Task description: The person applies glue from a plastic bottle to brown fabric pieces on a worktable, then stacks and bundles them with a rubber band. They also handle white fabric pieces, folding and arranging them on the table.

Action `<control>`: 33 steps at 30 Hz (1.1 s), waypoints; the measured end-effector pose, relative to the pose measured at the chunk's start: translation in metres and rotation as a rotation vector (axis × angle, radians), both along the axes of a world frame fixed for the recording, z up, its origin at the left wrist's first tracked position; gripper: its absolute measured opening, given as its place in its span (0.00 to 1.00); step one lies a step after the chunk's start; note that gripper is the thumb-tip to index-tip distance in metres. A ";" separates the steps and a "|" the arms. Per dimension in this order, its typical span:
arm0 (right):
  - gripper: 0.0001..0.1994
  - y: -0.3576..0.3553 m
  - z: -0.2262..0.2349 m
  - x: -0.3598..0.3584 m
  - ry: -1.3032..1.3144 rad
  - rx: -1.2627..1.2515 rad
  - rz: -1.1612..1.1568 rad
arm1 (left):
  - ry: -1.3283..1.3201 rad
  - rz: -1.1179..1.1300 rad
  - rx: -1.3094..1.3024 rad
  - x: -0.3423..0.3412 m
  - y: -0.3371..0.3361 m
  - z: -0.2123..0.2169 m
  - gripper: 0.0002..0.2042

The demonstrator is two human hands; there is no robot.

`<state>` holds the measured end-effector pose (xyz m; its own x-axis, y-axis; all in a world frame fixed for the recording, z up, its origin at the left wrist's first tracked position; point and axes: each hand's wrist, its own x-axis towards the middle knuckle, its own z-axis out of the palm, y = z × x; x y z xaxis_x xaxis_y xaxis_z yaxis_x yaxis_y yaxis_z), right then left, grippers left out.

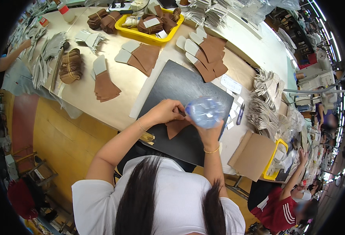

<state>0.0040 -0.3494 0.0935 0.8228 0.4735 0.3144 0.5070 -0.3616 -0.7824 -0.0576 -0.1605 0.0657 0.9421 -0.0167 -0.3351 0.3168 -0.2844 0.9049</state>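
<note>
A small brown leather-like piece (176,129) lies over the black board (168,90) in front of me. My left hand (167,112) is closed in a pinch at the piece's upper edge. Just to the right, my right hand (210,135) is wrapped round a clear bluish plastic bottle (205,111), seen end-on with its round end toward me. The bottle hides most of my right fingers and whatever is under it. Both hands are close together above the board.
Fanned brown pieces with pale ends (207,53) lie beyond the board; another stack (105,80) is to the left. A yellow tray (149,35) holds brown bundles. White slips and a pen (240,113) lie at right, near a cardboard piece (252,154). Other people work on both sides.
</note>
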 end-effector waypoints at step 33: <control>0.28 -0.068 0.024 0.023 0.090 0.457 -0.266 | -0.172 0.462 -0.127 0.007 0.068 0.009 0.16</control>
<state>0.0266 -0.4177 0.1171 0.9290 0.0769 0.3619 0.3676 -0.0809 -0.9264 -0.0510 -0.0929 0.0746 0.9022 0.3839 -0.1965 0.2264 -0.0338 0.9734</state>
